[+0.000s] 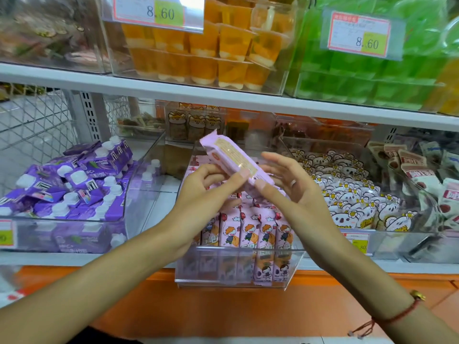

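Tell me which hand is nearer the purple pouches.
Left. The left hand is just right of the purple pouches; the right hand lies farther right, by the koala packets.

You can read 8.60 on the price tag (159, 11) on the orange jelly bin (198, 53). The second tag (360, 33), to its right on the green jelly bin (347, 80), also reads 8.60.
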Available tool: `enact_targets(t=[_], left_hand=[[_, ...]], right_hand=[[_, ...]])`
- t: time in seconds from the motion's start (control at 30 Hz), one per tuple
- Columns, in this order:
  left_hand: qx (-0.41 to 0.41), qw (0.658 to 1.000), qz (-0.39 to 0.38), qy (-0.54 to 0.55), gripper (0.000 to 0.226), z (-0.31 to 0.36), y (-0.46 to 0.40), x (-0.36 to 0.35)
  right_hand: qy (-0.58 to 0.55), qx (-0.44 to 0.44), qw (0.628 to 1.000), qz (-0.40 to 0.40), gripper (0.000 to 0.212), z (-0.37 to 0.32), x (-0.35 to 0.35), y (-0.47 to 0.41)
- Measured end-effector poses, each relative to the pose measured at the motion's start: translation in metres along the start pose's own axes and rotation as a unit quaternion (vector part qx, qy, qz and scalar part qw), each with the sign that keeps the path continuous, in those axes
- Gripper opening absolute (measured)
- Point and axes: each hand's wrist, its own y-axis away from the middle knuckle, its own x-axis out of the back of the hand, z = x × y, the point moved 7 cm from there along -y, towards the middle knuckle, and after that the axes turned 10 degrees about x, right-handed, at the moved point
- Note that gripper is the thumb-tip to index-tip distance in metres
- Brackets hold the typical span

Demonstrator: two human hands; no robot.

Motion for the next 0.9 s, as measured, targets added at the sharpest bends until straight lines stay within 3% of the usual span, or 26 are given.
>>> enact_targets(t=[0.17, 0.33, 0.47, 0.57, 0.67, 0.77, 0.9], left_hand=[[0.049, 0.997, -0.015, 0.055, 0.053, -0.005, 0.001, 0.001], [-0.059, 0.995, 0.064, -0.042, 0.079, 0.013, 0.008, 0.011], [-0.147, 0.978, 0.006, -0.148, 0.047, 0.024, 0.015, -0.005], [-0.190, 0.966, 0.026, -0.173, 0.038, 0.031, 0.018, -0.005], [-0.218, 0.955, 0.081, -0.184, 0.037, 0.043, 0.013, 0.011], [-0.226, 0.944, 0.155, -0.182, 0.035, 0.053, 0.002, 0.036], [-0.185, 0.939, 0.164, -0.240, 0.038, 0.056, -0.031, 0.036]], right_hand=[[0.028, 0.014, 0.999, -0.028, 0.029, -0.004, -0.003, 0.002], [0.018, -0.020, 0.997, 0.075, 0.023, 0.003, 0.016, 0.000], [-0.060, -0.070, 0.987, 0.129, 0.029, 0.012, 0.027, 0.000], [-0.078, -0.096, 0.985, 0.124, 0.038, 0.016, 0.028, -0.001], [0.023, -0.096, 0.990, 0.100, 0.043, 0.020, 0.029, 0.000], [0.214, -0.004, 0.977, 0.008, 0.052, 0.011, 0.018, 0.003], [0.466, 0.069, 0.863, -0.184, 0.041, 0.013, -0.009, 0.014]])
